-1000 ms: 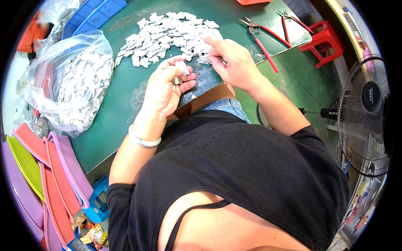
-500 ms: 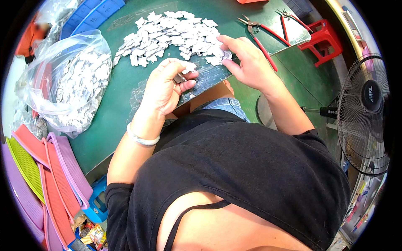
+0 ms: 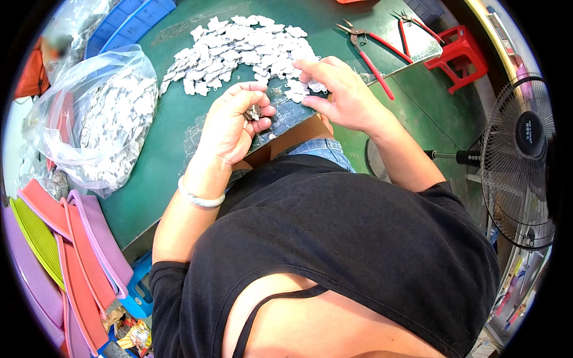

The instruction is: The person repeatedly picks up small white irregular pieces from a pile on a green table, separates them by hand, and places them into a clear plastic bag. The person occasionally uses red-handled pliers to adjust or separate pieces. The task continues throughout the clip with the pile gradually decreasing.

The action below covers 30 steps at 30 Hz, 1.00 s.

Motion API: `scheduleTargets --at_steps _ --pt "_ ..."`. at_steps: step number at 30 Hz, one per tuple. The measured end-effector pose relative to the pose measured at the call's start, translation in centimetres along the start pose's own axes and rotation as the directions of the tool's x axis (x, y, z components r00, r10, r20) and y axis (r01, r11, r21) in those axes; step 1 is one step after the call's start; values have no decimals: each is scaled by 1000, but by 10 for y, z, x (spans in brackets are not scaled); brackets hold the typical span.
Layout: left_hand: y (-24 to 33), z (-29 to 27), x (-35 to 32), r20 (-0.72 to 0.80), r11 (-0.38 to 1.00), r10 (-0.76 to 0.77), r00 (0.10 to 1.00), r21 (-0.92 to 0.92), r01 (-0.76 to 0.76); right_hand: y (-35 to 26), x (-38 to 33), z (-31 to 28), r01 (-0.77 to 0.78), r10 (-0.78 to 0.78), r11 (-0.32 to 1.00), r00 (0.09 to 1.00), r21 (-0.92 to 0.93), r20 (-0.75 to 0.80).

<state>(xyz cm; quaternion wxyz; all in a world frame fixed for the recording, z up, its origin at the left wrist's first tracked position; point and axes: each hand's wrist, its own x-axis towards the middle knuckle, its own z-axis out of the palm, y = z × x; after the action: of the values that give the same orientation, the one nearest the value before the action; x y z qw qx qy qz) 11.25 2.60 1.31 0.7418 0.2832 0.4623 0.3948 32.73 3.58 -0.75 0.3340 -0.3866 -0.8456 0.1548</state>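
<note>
A broad pile of small flat white-grey shaped pieces (image 3: 239,48) lies across the green table (image 3: 173,128). My left hand (image 3: 236,122) is closed in front of the pile, its fingers curled round small grey metallic pieces (image 3: 253,112). Their exact shape is mostly hidden by the fingers. To the right, my right hand (image 3: 346,95) has thumb and fingers apart at the table's near edge. Its fingertips hover over or touch a few loose white pieces (image 3: 296,90) there; I cannot tell which. Nothing shows between them.
A clear plastic bag (image 3: 119,119) full of similar pieces stands at left, before a blue bin (image 3: 128,27). Two red-handled pliers (image 3: 376,65) (image 3: 412,36) lie at the far right. Beyond are a red stool (image 3: 459,59) and a fan (image 3: 528,134); coloured baskets (image 3: 71,244) stack lower left.
My right hand has shifted left, and more loose pieces show beside its thumb. The white piece at my left fingertips no longer shows; grey metallic pieces are visible inside that hand.
</note>
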Motion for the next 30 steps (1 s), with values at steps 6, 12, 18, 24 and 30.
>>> scheduleTargets --at_steps 6,12,18,24,30 --pt "0 4 -1 -4 999 15 1000 47 -15 1 4 6 37 -41 997 997 -63 -70" --pt "-4 6 3 8 996 26 1000 86 -27 -3 7 12 -162 184 978 966 131 -182" --pt "-6 9 6 26 993 45 999 111 -47 -15 8 5 -205 228 920 973 334 -33" --pt "3 4 2 -38 997 68 997 -36 -69 -5 6 0 97 -93 986 995 -138 38" --pt "2 2 0 -34 996 48 998 -78 -51 -4 6 6 80 -80 990 997 -119 9"
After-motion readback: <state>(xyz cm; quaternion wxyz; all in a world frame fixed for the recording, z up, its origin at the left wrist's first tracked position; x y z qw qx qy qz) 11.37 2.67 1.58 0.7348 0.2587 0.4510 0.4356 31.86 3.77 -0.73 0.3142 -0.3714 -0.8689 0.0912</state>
